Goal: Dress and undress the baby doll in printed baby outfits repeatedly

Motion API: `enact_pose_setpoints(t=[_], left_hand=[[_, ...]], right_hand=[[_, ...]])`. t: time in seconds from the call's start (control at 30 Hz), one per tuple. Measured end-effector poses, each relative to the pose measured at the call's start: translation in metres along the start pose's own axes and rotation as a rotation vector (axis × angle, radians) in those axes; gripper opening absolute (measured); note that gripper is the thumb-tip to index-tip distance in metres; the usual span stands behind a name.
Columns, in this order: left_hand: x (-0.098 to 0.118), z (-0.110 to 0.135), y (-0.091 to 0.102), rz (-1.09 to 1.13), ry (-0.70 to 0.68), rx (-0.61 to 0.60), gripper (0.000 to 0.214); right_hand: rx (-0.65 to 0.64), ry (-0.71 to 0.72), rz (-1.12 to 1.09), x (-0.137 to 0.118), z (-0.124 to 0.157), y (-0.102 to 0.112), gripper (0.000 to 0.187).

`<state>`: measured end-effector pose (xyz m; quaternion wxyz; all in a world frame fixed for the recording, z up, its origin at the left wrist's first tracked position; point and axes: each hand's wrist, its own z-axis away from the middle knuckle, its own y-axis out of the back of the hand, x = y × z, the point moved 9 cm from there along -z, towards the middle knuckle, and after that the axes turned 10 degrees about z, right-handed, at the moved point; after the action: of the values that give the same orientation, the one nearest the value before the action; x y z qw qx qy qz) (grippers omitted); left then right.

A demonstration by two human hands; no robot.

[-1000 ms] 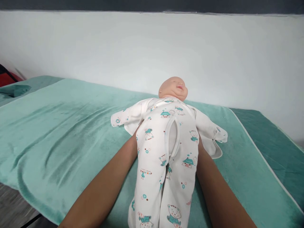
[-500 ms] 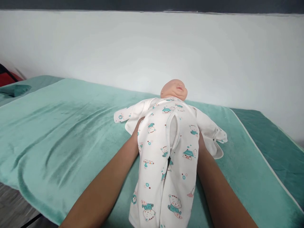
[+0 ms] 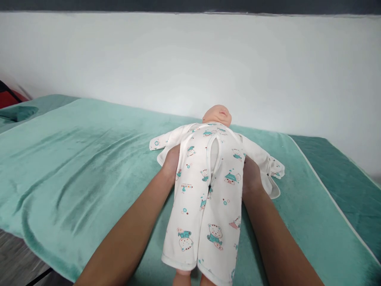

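Note:
A baby doll (image 3: 217,115) in a white printed romper (image 3: 208,186) lies on its back on the teal blanket (image 3: 74,159), head toward the wall. My left hand (image 3: 170,163) grips the doll's torso from its left side, the fingers tucked under the body and out of sight. My right hand (image 3: 251,176) holds the other side of the torso the same way. The romper's legs hang toward me, with the doll's bare feet (image 3: 190,279) just showing at the bottom edge.
A white wall (image 3: 190,67) runs close behind the doll's head. A darker teal sheet (image 3: 342,174) lies under the blanket at the right. A folded teal cloth (image 3: 18,113) and something red and black (image 3: 7,97) sit at the far left.
The doll has slid away from me toward the wall and settled lower. More of both hands shows beside its torso, and its feet have come into view.

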<state>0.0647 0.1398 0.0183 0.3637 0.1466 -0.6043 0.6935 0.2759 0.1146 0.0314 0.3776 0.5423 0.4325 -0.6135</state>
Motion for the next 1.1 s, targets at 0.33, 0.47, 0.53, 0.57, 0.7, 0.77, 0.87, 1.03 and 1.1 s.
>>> enact_pose_setpoints(t=[0.33,0.47,0.53,0.57,0.7,0.77,0.87,1.03,1.1], left_hand=[[0.030,0.007,-0.001,-0.403,-0.296,0.073,0.019],[0.048,0.019,-0.001,-0.622,-0.426,0.155,0.025],[0.051,0.020,-0.003,-0.673,-0.458,0.164,0.027],[0.051,0.020,-0.003,-0.687,-0.463,0.165,0.028],[0.049,0.014,-0.005,-0.661,-0.480,0.119,0.031],[0.047,0.011,-0.004,-0.608,-0.484,0.097,0.033],[0.042,0.008,-0.002,-0.559,-0.447,0.076,0.038],[0.038,0.005,-0.007,-0.602,-0.429,-0.023,0.045],[0.039,0.004,-0.006,-0.654,-0.446,-0.021,0.043]], right_hand=[[-0.070,-0.230,-0.369,0.006,0.012,-0.018,0.010],[-0.135,-0.211,-0.349,0.004,0.012,-0.023,0.027],[-0.177,-0.187,-0.304,0.003,0.011,-0.024,0.039],[-0.190,-0.173,-0.273,0.002,0.009,-0.024,0.042],[-0.195,-0.118,-0.108,0.000,-0.001,-0.019,0.042],[-0.201,-0.081,-0.039,-0.003,-0.005,-0.018,0.040],[-0.231,-0.052,0.002,-0.005,-0.005,-0.019,0.040],[-0.171,-0.046,0.049,-0.001,-0.007,-0.011,0.036],[-0.118,-0.038,0.072,0.001,-0.011,-0.006,0.032]])
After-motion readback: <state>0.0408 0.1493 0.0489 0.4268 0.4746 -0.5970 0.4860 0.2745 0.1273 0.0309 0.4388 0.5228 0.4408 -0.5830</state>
